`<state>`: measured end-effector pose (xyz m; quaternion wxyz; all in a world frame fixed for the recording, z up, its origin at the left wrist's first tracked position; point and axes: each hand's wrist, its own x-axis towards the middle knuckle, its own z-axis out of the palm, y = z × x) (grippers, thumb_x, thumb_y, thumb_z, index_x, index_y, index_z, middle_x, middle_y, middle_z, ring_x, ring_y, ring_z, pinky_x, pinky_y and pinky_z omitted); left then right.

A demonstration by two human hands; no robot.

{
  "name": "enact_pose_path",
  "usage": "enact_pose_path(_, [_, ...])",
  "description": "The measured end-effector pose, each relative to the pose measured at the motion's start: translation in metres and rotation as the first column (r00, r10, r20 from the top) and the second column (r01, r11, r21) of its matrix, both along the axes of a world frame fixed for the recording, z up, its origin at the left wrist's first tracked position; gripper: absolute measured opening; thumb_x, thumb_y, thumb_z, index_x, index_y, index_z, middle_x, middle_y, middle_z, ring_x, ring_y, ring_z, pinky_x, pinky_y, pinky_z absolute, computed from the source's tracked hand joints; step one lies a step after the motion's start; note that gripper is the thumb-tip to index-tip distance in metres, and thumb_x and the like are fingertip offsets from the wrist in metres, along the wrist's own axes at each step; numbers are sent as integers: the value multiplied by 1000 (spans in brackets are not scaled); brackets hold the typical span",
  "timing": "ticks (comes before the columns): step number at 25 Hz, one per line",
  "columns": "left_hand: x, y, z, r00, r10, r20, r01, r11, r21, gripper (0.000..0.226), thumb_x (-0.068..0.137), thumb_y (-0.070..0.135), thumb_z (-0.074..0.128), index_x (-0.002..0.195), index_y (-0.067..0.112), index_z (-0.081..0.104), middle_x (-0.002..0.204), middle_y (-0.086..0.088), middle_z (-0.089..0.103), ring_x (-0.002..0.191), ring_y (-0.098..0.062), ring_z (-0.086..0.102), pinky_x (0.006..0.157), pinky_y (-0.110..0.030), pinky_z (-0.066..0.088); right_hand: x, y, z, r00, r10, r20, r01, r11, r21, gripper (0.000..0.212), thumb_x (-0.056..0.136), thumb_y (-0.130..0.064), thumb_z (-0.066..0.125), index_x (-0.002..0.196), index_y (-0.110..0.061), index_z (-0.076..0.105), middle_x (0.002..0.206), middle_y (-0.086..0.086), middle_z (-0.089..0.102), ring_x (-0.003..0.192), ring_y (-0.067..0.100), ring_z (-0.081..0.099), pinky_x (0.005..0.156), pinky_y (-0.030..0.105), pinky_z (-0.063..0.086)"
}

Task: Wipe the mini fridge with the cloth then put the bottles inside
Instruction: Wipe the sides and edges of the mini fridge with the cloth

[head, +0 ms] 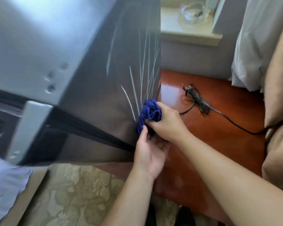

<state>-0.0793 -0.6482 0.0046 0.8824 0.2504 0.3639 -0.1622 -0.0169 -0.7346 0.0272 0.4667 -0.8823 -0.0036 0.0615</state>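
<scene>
The grey mini fridge (91,75) fills the left half of the view, its dark side panel marked with pale scratches. A bunched blue cloth (149,111) is pressed against the lower part of that side panel. My right hand (167,123) grips the cloth from the right. My left hand (149,154) sits just below it, palm up, fingers touching the underside of the cloth. No bottles are in view.
The fridge stands on a glossy red-brown wooden surface (219,144). A black power cord (201,103) lies coiled there and trails right. A patterned beige carpet (75,193) is below, tan cushions (279,95) at right, a windowsill with a glass dish (194,13) behind.
</scene>
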Motion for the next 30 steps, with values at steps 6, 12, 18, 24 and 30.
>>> enact_pose_path(6, [15, -15, 152, 906, 84, 415, -44, 994, -105, 42, 99, 45, 51, 120, 15, 72, 122, -11, 69, 107, -22, 65, 103, -35, 44, 8, -14, 175, 900, 12, 435, -64, 992, 105, 44, 70, -26, 87, 111, -19, 73, 103, 0, 74, 97, 15, 68, 88, 25, 51])
enact_pose_path(12, [-1, -7, 225, 755, 144, 640, -126, 989, -75, 58, 102, 49, 47, 149, 16, 50, 159, -5, 42, 147, -19, 39, 125, -38, 22, -9, 16, 261, 690, 150, 708, -232, 973, 19, 47, 71, -25, 83, 116, -15, 73, 103, 0, 72, 99, 17, 66, 90, 27, 48])
enact_pose_path(18, [-28, -7, 180, 889, -141, 435, -94, 875, 475, 37, 100, 25, 55, 132, 8, 63, 111, -6, 76, 92, -16, 73, 80, -30, 60, -19, -5, 166, 958, -49, 283, -62, 927, 371, 38, 81, -19, 79, 117, -17, 65, 109, 2, 73, 104, 18, 69, 94, 36, 53])
enact_pose_path(24, [-72, 0, 136, 937, -323, 134, 16, 423, 906, 51, 83, 25, 77, 130, 32, 59, 109, 26, 74, 94, 5, 72, 78, -16, 55, -38, -2, 87, 958, 62, -281, 127, 784, 608, 19, 88, -22, 74, 105, -15, 71, 101, 4, 79, 101, 25, 74, 92, 39, 58])
enact_pose_path(30, [-58, -1, 190, 874, -472, -116, -283, -688, 669, 87, 72, 40, 82, 145, 17, 44, 125, 5, 46, 115, -20, 50, 100, -38, 50, -24, -7, 132, 928, 166, -334, 271, 318, 909, 24, 95, -20, 68, 113, -5, 72, 107, 18, 77, 95, 32, 74, 78, 37, 60])
